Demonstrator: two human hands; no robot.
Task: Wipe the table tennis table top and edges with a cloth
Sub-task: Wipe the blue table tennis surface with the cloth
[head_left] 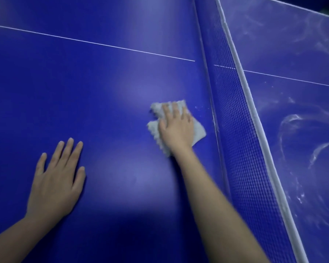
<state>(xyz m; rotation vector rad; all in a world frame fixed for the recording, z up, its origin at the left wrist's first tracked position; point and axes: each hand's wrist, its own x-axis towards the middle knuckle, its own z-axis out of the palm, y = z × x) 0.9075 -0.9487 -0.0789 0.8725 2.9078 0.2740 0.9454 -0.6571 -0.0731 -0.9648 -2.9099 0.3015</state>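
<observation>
Right hand [176, 128] presses the cloth [198, 132] flat on the desk [84, 82] just beside the net [235, 114], fingers [176, 109] straight and a bit spread. Left hand [57, 179] lies flat, fingers apart. My worry: the cloth's loose corner could snag the net, or the specks [199, 107] just get shoved under it.

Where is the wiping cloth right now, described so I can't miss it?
Start at the blue table tennis table and find the net running across its right side. Just left of the net, the right hand presses flat on the cloth. It is the only pale, crumpled, fuzzy thing there; the left hand lies bare on the surface.
</observation>
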